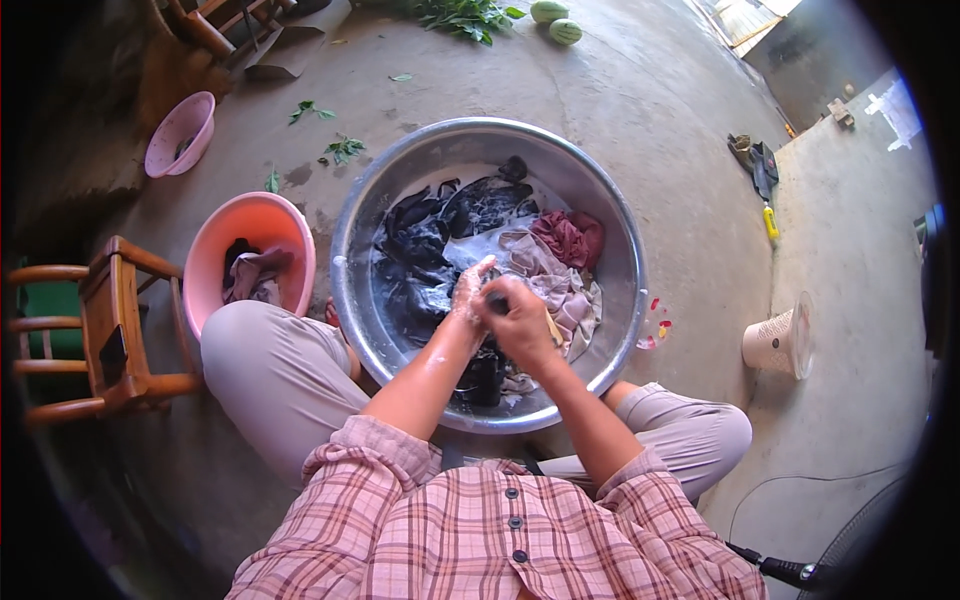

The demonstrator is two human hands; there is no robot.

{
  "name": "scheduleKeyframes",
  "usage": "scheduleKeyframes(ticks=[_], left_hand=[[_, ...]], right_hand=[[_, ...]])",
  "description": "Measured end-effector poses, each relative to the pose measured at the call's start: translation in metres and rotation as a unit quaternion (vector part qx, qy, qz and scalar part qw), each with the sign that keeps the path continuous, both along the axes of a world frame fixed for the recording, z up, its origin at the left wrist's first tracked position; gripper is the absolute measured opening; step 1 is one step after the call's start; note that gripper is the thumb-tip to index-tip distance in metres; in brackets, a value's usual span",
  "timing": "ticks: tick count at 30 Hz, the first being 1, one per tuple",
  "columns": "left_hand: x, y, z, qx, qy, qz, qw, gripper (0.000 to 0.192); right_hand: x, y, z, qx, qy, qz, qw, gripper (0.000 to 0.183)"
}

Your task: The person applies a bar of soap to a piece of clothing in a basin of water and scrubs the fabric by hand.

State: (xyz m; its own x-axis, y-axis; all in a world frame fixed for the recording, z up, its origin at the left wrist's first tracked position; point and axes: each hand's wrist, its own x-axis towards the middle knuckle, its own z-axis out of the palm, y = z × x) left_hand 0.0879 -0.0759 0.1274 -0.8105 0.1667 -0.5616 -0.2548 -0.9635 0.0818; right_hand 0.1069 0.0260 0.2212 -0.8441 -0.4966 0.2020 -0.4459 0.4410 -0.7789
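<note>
A large round metal basin [607,180] stands on the floor between the person's knees, holding sudsy water and wet clothes. Dark garments [420,240] lie on its left side, a dark red cloth [568,238] at upper right, and pale pinkish cloth [559,289] below that. My left hand [471,294] is over the middle of the basin, wet with suds; its grip is hard to make out. Against it, my right hand [514,319] is curled around a dark-ended object whose kind is unclear. Something yellowish shows just beside the right hand, partly covered.
A pink plastic basin [300,255] with cloths stands at left, beside a wooden chair [124,322]. Farther off are a smaller pink basin [202,135], leafy greens [469,19] and striped melons [565,31]. A pale bucket [772,343] and part of a fan [862,532] are at right.
</note>
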Motion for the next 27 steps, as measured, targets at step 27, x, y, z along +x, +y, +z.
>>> scheduleKeyframes(ticks=[27], left_hand=[[0.035,0.028,-0.01,-0.082,0.027,0.042,0.995,0.027]], right_hand=[[0.016,-0.014,-0.037,0.025,0.02,-0.154,0.988,0.029]])
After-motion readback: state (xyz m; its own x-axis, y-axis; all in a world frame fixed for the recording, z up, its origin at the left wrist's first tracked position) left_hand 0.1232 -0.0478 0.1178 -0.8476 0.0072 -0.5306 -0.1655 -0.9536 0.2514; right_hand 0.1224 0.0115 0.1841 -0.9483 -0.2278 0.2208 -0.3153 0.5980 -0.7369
